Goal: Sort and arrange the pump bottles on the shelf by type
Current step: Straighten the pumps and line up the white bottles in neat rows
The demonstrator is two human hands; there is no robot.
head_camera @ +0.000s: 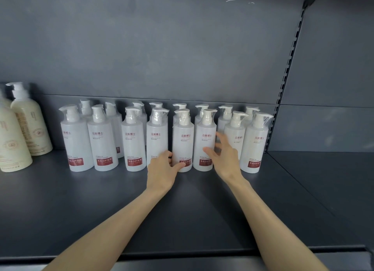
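Shelf stock: white pump bottles, both hands at the front row

Item: white pump bottles (101, 141), translucent, red-labelled, wrapped at the pump. They are ranged upright in two rows on the dark grey shelf (182, 210), against the back panel (162, 48).

Held bottle (183, 137): it is placed in the front row, near the middle of the set. It is gripped low down by the left hand (162, 167), the thumb laid across the red label and the fingers curled round the side. The bottle stands at 1 o'clock from that hand and is seen upright on the shelf.

Neighbouring bottle (205, 129): it is set just beside the held bottle, at 3 o'clock from it. It lies at 10 o'clock from the right hand (225, 159). That hand is spread, thumb and fingers apart, with the thumb before the bottle's front. The fingers are blurred, and contact cannot be told.

Other stock: cream pump bottles (34, 125) are grouped at 9 o'clock from the white set, well apart from both hands.
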